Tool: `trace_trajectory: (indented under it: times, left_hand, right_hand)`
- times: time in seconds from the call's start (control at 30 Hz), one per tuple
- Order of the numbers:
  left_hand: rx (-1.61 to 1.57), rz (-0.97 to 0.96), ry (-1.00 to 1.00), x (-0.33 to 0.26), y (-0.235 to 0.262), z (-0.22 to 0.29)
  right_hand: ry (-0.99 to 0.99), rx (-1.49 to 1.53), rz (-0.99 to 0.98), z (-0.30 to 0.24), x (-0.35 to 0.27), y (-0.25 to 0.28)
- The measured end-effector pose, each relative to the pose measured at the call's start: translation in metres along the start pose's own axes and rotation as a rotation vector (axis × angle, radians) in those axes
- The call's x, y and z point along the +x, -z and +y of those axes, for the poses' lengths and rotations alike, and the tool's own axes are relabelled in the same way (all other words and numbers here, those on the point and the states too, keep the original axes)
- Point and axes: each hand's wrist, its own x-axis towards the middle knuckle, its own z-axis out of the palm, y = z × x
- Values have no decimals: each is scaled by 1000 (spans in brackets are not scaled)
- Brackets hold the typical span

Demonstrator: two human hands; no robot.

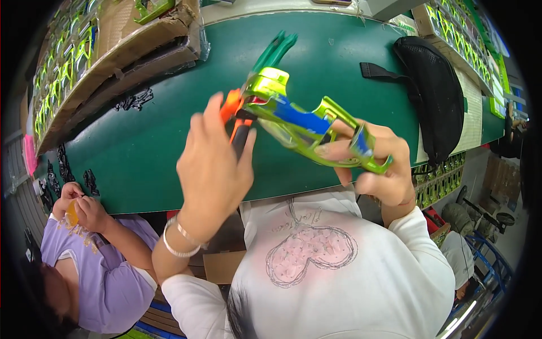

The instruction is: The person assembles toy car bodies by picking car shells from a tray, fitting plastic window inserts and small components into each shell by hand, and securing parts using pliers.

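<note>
In the frame centre, our right hand (375, 164) clamps the green toy gun (305, 127), its long axis pointing upper left toward our left hand (217, 169), closed on an orange-handled tool (237, 127) at its muzzle.

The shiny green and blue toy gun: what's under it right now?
Under the shiny green and blue toy gun lies the dark green tabletop. The right hand holds its grip; the left hand covers the orange-and-black tool, hiding its lower part.
</note>
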Motion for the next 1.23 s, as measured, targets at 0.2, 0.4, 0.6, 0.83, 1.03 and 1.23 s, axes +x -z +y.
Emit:
trace_trajectory:
  times: [0.2,0.4,0.6,0.83,1.03,1.23]
  left_hand:
    - [274,293,10,88,-35,2]
    - [-150,384,-162,67,-2,6]
    - [-1078,159,-18,-11,15,-2]
    - [-1103,228,61,-38,18,7]
    - [-1091,229,50,-42,17,0]
    - [-1047,218,45,-43,19,0]
  right_hand:
    - [254,-778,164,-4,10,-8]
    - [404,-1054,170,7,12,9]
    - [615,-1101,27,15,22,8]
    - [603,-966,-44,22,31,-7]
    - [595,-965,-35,28,33,-15]
    - [520,-868,-27,29,32,-21]
